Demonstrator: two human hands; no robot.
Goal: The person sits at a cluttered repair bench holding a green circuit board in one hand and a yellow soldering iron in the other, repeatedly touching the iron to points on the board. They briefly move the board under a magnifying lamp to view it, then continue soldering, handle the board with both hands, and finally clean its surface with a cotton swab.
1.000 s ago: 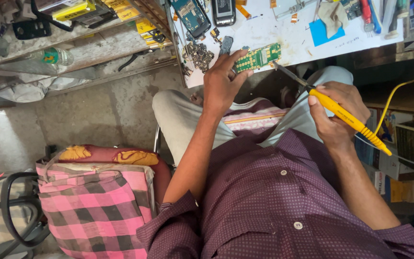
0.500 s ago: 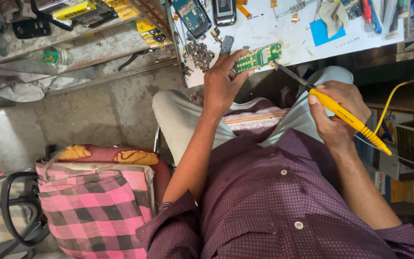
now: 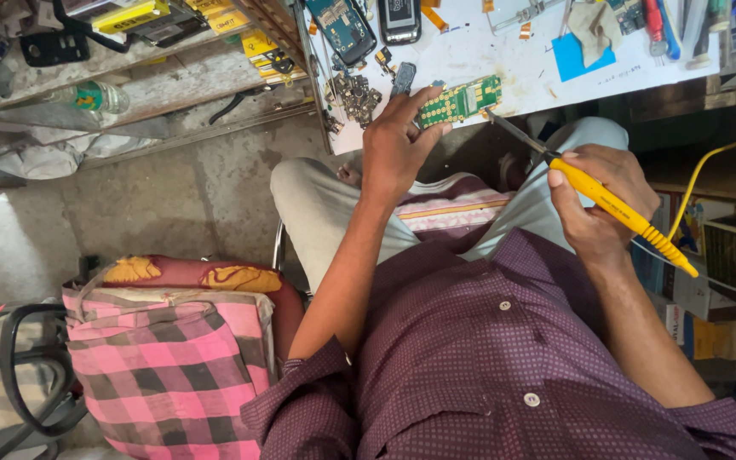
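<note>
At the bench's (image 3: 504, 64) near edge, the left hand (image 3: 398, 149) pinches a green circuit board (image 3: 460, 100), thin, stiff and fragile, best held by its edges. The right hand (image 3: 598, 200) grips a yellow soldering iron (image 3: 615, 204), tip touching the board.

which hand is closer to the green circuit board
Left. The left hand holds the board by its edge; the right hand sits back, gripping the yellow soldering iron.
</note>
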